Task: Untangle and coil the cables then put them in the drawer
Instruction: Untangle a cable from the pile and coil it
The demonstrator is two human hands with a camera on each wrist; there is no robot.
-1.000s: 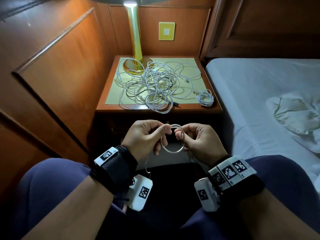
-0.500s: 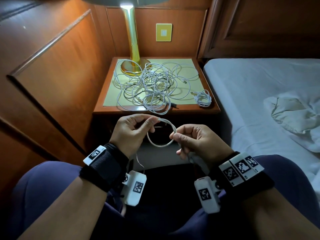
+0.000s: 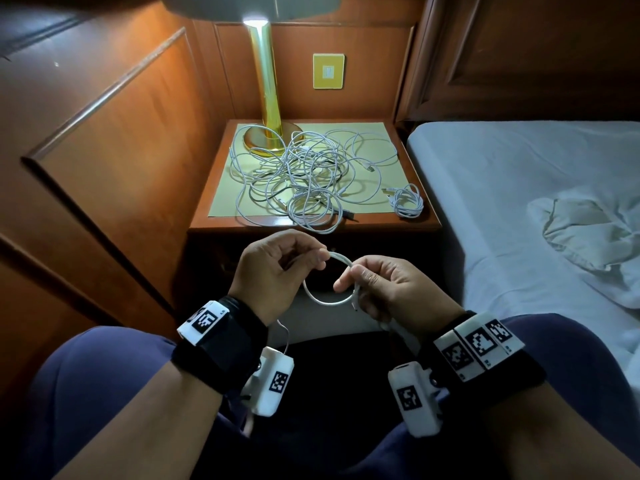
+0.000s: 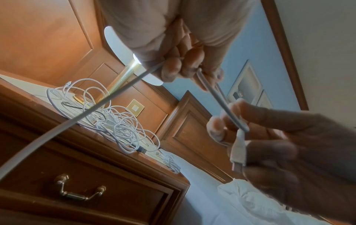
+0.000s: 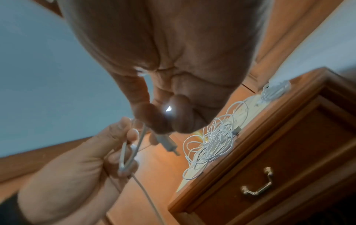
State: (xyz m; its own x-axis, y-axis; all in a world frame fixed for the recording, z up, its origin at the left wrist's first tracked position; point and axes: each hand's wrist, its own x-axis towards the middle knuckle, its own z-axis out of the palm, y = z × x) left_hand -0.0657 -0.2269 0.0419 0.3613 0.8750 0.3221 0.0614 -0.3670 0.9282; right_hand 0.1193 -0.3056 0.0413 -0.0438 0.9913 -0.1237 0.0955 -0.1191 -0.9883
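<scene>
A thin white cable [image 3: 325,299] is bent into a small round loop, held in the air in front of the nightstand [image 3: 419,221] over the person's lap. The left hand [image 3: 273,275] pinches the loop's top between thumb and curled fingers; the right hand [image 3: 384,289] grips its right side, with the white plug [image 4: 238,153] lying against the fingers. A loose tail [image 3: 285,336] hangs below the left wrist. On the nightstand's middle lies a tangle [image 3: 304,181] of white cables with a dark one among them, reaching the front edge. A coil [image 3: 408,202] sits at the front right corner. The drawer [image 4: 80,193] below is closed.
</scene>
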